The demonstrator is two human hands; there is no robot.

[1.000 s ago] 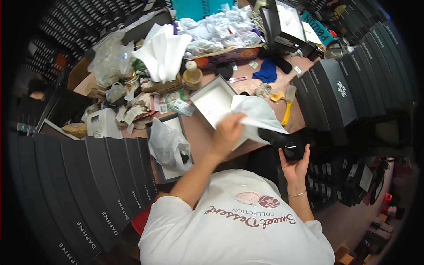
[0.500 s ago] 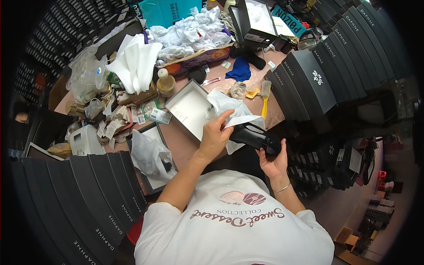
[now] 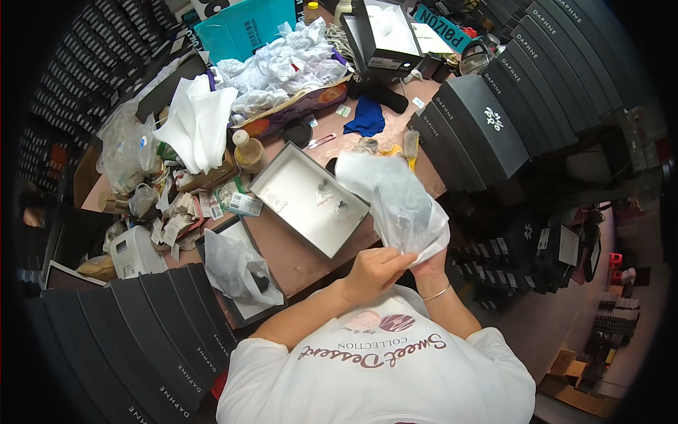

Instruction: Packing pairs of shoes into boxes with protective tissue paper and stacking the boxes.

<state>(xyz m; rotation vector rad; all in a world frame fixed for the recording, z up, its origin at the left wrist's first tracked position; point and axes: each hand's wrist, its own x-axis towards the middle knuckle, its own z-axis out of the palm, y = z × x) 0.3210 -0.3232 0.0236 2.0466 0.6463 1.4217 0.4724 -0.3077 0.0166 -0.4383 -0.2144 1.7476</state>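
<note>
Head view, only view. Change: half a second ago a black, shoe-like item protruded from the white wrap (image 3: 406,205) at center right; now the wrap covers it, with just a faint greyish shape showing through. Reading: covering of this piece appears well advanced, its lower end being gathered.

Left hand (image 3: 380,271): fingers closed, pinching the wrap's lower edge. Right hand (image 3: 429,268): under the same end, mostly hidden; grip cannot be told. The wrapped item is held up just right of center, beside the open box.

Containers. Open box (image 3: 295,185), mid-frame on the bench (image 3: 305,271): dark outer walls, white inside now fully exposed, small dark marks in it, nature unclear. Narrower box (image 3: 263,312), lower left of center: holds a white-wrapped bundle (image 3: 234,263), a black part peeping from its lower end. Patterned carton (image 3: 311,101), upper center-left: heaped with crumpled white paper (image 3: 279,74). Dark box (image 3: 390,58), top center: white paper inside.
</note>
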